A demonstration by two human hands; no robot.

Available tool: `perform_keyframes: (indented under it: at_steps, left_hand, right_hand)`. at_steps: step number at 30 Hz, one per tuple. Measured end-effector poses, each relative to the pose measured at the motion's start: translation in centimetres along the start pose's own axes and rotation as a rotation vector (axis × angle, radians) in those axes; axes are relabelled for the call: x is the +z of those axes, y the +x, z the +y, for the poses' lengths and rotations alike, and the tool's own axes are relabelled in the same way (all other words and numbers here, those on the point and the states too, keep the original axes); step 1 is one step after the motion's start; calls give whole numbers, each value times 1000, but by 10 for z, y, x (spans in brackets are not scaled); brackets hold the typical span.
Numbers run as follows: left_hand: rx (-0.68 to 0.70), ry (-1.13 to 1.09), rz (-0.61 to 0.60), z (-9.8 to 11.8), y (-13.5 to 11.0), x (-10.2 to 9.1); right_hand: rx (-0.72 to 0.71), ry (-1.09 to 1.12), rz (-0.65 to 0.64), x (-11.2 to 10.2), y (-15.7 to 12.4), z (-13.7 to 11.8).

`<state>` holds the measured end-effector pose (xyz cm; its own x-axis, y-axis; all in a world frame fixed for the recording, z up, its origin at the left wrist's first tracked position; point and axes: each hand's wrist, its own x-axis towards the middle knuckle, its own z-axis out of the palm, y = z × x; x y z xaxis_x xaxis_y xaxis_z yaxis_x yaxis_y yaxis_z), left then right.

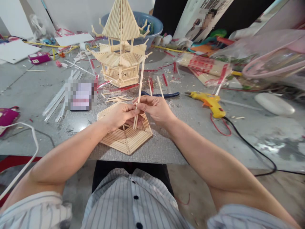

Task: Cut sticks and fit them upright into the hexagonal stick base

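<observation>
My left hand (122,115) and my right hand (154,108) meet over the table, both closed on thin wooden sticks (141,79) that look like two lying side by side. The sticks stand nearly upright, tilted a little to the right at the top. Below them lies a flat hexagonal panel (128,143) of wooden sticks, partly hidden by my hands. A pagoda model (120,62) made of similar sticks stands behind. Short loose sticks (118,98) lie between the panel and the model.
A yellow glue gun (209,103) with a black cord lies to the right, near a white computer mouse (274,104). Dark blue pliers (164,94) lie behind my right hand. To the left are a phone (82,95) and clear strips (60,95). A blue basin (152,27) stands at the back.
</observation>
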<state>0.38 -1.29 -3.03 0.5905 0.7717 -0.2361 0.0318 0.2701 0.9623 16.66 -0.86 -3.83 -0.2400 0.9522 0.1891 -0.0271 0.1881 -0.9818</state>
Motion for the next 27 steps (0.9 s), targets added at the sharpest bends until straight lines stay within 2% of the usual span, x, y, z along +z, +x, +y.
perform_keyframes:
  at_steps: [24, 27]
  left_hand:
    - [14, 57, 68, 1, 0, 3]
    - [35, 54, 98, 5, 0, 1]
  right_hand:
    - [-54, -104, -9, 1, -1, 0]
    - [-77, -161, 25, -5, 1, -3]
